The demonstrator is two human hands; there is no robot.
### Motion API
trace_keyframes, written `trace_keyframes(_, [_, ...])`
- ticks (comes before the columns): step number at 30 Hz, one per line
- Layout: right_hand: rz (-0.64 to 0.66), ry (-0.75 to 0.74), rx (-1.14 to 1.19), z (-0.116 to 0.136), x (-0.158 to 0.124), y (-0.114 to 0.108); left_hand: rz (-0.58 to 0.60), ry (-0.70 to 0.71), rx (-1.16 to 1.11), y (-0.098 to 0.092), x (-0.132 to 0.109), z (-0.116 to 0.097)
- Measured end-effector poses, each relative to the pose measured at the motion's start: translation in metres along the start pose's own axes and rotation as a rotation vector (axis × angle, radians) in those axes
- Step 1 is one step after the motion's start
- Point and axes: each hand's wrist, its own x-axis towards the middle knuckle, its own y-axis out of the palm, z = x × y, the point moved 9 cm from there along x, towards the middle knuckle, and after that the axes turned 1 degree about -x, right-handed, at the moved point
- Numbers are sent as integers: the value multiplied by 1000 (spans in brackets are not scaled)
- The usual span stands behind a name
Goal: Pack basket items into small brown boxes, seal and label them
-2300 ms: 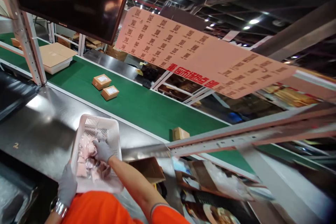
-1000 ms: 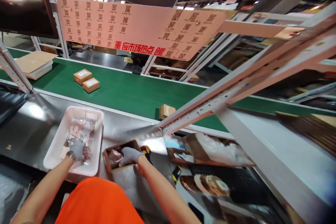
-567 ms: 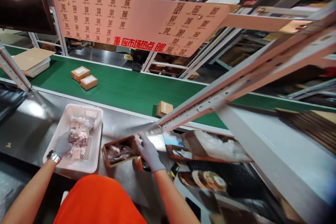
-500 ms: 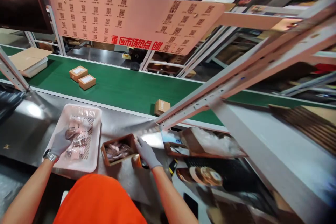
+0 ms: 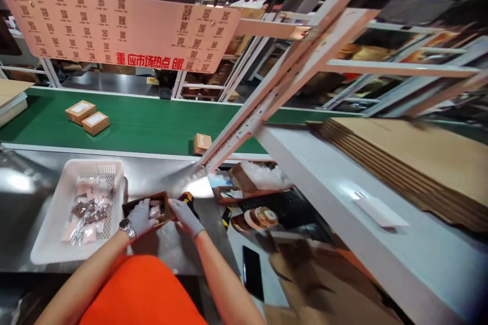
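A small open cardboard box (image 5: 168, 212) with little plastic-wrapped packets inside stands tilted on the metal bench. My left hand (image 5: 142, 217), in a grey glove with a watch at the wrist, reaches into it over the packets, fingers and thumb apart; its fingertips are partly hidden. At the box's right wall, my gloved right hand (image 5: 185, 216) grips the edge. To the left sits a white plastic basket (image 5: 41, 236), holding several clear bags (image 5: 89, 208) with pinkish and dark contents.
Beyond the bench (image 5: 145, 165) runs a green conveyor belt (image 5: 152, 124) carrying small cartons (image 5: 96, 123). On the right are a tape dispenser (image 5: 189, 201), a yellow-black cutter (image 5: 226, 217), a roll of brown tape (image 5: 263, 218), a phone (image 5: 252, 271) and a shelf of flattened cardboard (image 5: 419, 157).
My left hand has moved right, out of the basket and into the cardboard box. My right hand stays at the box's right wall. The camera view has swung to the right.
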Motion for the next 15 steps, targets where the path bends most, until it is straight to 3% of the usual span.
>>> trace_keyframes(4, [-149, -120, -67, 23, -15, -13, -53, 182, 32, -7, -17, 2])
trace_keyframes(6, [-208, -221, -120, 44, -24, -13, -150, 270, 21, -28, -34, 13])
trace_keyframes(8, [-153, -354, -210, 70, -30, 0, -257, 313, 30, -59, -49, 35])
trace_keyframes(10, [20, -408, -366, 87, -29, 24, -330, 245, 92, -92, -59, 72])
trace_keyframes(12, [242, -321, -560, 85, -21, 49, -356, 69, 187, -123, -65, 123])
trace_keyframes(15, [427, -152, -754, 72, -5, 68, -237, -157, 383, -142, -70, 195])
